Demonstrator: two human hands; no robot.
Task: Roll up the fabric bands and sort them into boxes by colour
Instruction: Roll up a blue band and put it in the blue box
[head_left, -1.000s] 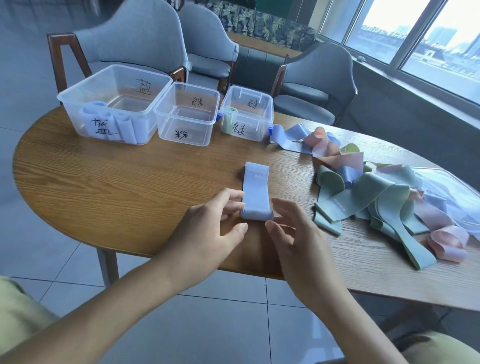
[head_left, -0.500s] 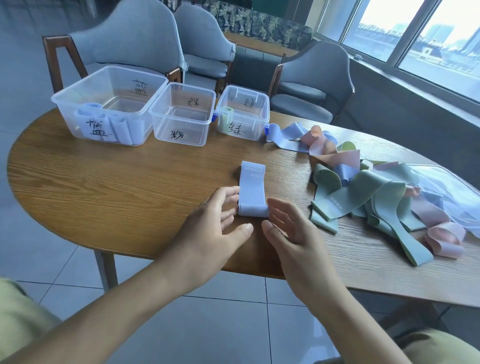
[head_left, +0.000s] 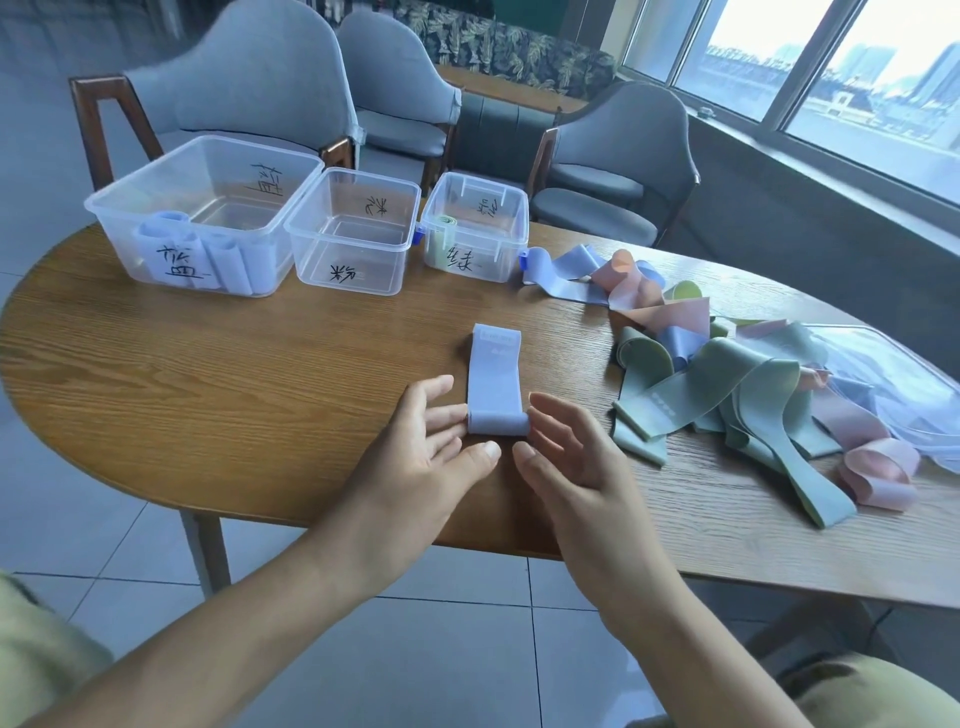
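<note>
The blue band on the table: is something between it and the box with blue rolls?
Nothing visible. Bare table lies between the blue band, with both hands at its rolled end, and the leftmost box.

blue band (head_left: 494, 384): roll at near end thicker | flat length shorter | both hands' fingers advanced with roll

Bare table (head_left: 218, 395) before the boxes (head_left: 353, 234)
</note>
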